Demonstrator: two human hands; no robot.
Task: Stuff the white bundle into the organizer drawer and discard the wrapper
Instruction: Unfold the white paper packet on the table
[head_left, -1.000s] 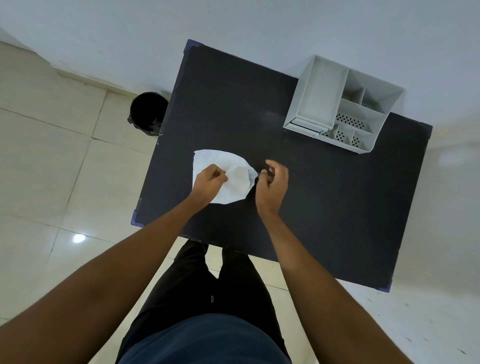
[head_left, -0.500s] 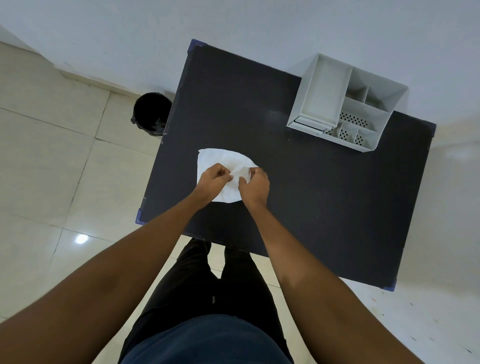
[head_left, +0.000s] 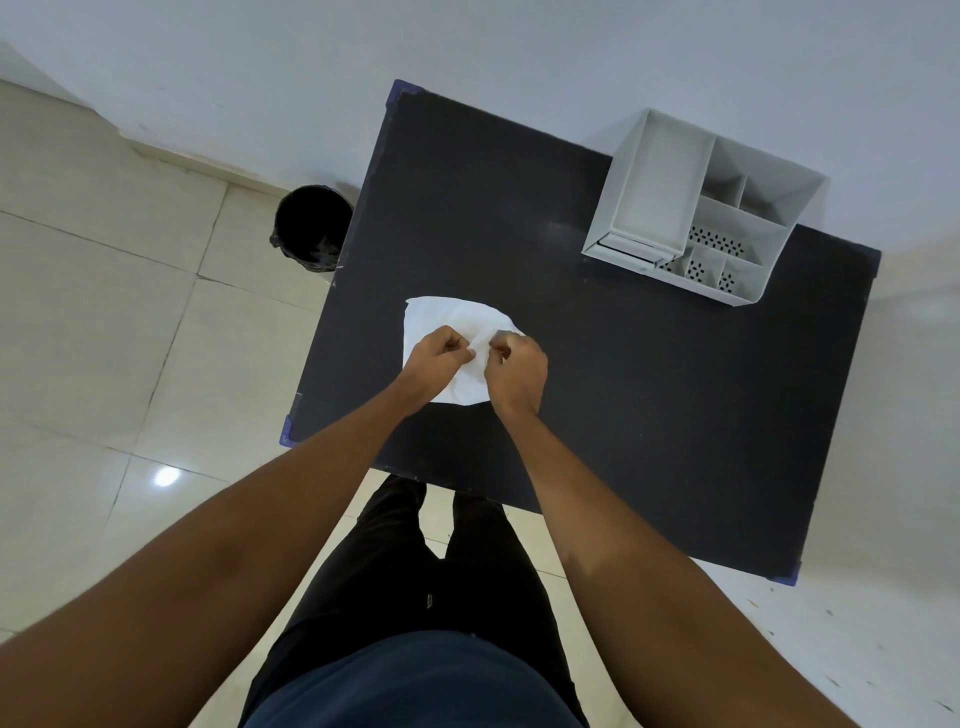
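Now, hands: the left hand (head_left: 441, 351) and the right hand (head_left: 515, 364) sit close together over the white bundle (head_left: 457, 332), each with fingers curled and pinching the white material between thumb and fingertips; neither grip is loose

Bundle: it lies flat on the near-left part of the black table (head_left: 623, 389), mostly under the two hands; its far edge and its near corner show beyond them; whether the pinched layer is the wrapper or the contents I cannot tell

Risk of tearing: both pinches sit almost touching, so a sharp pull apart could likely rip through to the inner material rather than just open the cover

Risk of dropping: the bundle is near the table's left and near edges; a tug toward the body could drag it off onto the tiled floor (head_left: 104, 338)

Risk of mix-up: wrapper and contents look equally white, so the wrong piece could end up discarded

Organizer: the white organizer (head_left: 701, 208) stands at the far-right of the table, well apart from the hands; its drawer (head_left: 628, 248) at the lower front looks shut or nearly so, which would need opening first

Bin: a black bin (head_left: 311, 228) sits on the floor just beside the table's far-left side, on the opposite side from the organizer

Obstructions: nothing lies on the table between bundle and organizer
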